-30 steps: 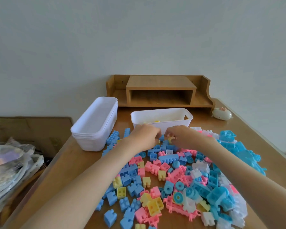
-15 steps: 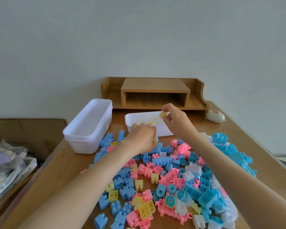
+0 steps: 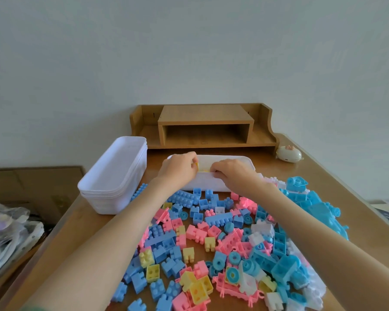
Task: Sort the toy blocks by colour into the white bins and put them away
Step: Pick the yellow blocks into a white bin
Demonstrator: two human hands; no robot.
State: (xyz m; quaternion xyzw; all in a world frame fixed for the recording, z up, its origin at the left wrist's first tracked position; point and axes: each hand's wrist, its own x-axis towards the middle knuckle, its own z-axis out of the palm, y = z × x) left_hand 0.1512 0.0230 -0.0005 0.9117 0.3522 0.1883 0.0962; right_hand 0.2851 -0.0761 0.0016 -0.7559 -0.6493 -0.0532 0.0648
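A small yellow plastic block [image 3: 197, 166] sits pinched in the fingertips of the left hand [image 3: 180, 169], just over the left part of a low white plastic bin [image 3: 245, 158] that lies crosswise on the brown wooden table [image 3: 323, 176]. Inside this bin a patch of yellow pieces [image 3: 204, 169] shows between the two hands. The right hand [image 3: 231, 173] rests on the bin's near rim with its fingers curled downward; I cannot tell whether they hold anything. Left of the bin stands a stack of taller white plastic bins [image 3: 112, 176], the top one showing plain white inside. On the near side of the bin spreads a heap of blue, pink, yellow and white toy blocks [image 3: 211, 239]. Beyond the bin stands a wooden desk shelf [image 3: 204, 126], and to the bin's far right lies a cream oval gadget [image 3: 289, 154]. Half a second ago the right hand was raised above the bin pinching a yellow piece, and the left hand was down at the heap's edge; now the right is lowered to the rim and the left has come up over the bin.
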